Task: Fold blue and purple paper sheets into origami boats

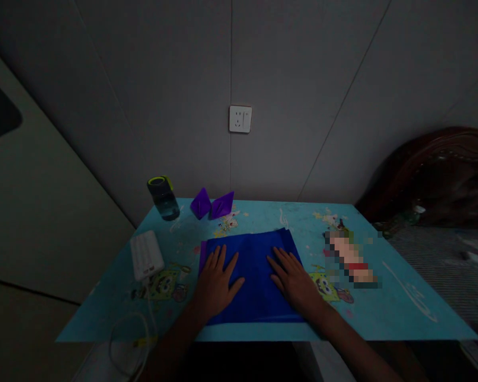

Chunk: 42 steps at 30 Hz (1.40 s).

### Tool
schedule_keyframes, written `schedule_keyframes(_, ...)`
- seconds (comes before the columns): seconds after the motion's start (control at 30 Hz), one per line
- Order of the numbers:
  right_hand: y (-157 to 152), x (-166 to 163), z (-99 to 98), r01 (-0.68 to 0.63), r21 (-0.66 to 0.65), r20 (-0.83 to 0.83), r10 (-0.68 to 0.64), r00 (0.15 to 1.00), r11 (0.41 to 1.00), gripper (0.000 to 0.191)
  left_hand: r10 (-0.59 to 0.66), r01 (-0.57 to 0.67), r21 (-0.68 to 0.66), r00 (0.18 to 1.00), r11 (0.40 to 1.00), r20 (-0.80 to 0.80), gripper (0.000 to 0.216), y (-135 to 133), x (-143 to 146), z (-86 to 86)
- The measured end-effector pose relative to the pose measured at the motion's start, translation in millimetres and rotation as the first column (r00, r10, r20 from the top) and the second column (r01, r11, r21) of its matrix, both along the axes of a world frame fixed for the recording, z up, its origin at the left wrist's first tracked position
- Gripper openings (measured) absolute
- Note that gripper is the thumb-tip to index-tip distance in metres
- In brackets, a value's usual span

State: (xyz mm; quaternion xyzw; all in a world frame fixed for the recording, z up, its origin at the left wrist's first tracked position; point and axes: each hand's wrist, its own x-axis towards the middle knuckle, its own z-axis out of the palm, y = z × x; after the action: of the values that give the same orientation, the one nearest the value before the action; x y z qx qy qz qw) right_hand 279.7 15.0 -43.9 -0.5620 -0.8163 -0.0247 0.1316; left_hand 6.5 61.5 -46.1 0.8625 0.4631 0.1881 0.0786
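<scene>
Blue sheet (257, 270): one, flat on the tabletop (258, 215), near edge side. Left hand (215, 281): flattened, palm down on the sheet's left part, fingers extended. Right hand (292, 278): likewise, right part. Purple folded shapes (222, 206): two, side by side, beyond the sheet. Dark bottle (163, 197): one, upright, left of these.

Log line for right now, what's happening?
left hand: open, on blue sheet | right hand: open, on blue sheet | beyond: purple folded shapes
</scene>
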Motion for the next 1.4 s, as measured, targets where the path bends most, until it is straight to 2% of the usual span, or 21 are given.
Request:
schedule_keyframes(0.13,-0.7,2.6,1.6,0.024,-0.093,-0.058,-0.029,0.998,0.995,0.058,-0.014,0.014,-0.006,0.999,1.000,-0.031,0.065,3.5,-3.1,-2.9)
schedule_keyframes(0.33,-4.5,5.5,7.5,0.004,-0.153,-0.102,-0.020,0.995,0.988,0.060,0.004,-0.003,0.022,0.999,1.000,-0.035,0.061,3.9,-7.2,3.0)
schedule_keyframes(0.47,-5.4,5.3,9.6,0.025,-0.106,-0.148,-0.041,0.988,0.994,0.057,0.161,-0.161,0.101,0.987,0.982,0.014,0.061,-0.3,-7.9,7.4)
schedule_keyframes(0.6,-9.0,4.6,15.5,0.145,-0.029,-0.156,-0.147,0.977,0.989,0.057,0.292,-0.300,0.066,0.950,0.952,0.108,0.063,-1.9,-12.6,5.1)
schedule_keyframes(0.8,-13.4,-0.1,17.2,0.269,-0.079,-0.176,-0.279,0.944,0.960,0.063,0.247,-0.250,-0.008,0.953,0.968,0.172,0.061,-3.0,-13.7,2.4)
schedule_keyframes(1.03,-9.6,-1.6,11.0,0.244,-0.059,-0.217,-0.251,0.943,0.968,0.057,0.280,-0.256,-0.114,0.896,0.960,0.345,0.051,-3.2,-5.0,0.8)
schedule_keyframes(1.27,-7.6,-0.7,11.5,0.282,-0.048,-0.244,-0.285,0.927,0.958,0.051,0.274,-0.280,-0.027,0.907,0.959,0.319,0.046,-0.4,-17.6,-3.8)
schedule_keyframes(1.4,-5.0,-1.1,13.5,0.351,-0.120,-0.331,-0.371,0.868,0.929,0.052,0.308,-0.291,-0.101,0.903,0.952,0.301,0.052,-0.5,-19.4,-3.5)
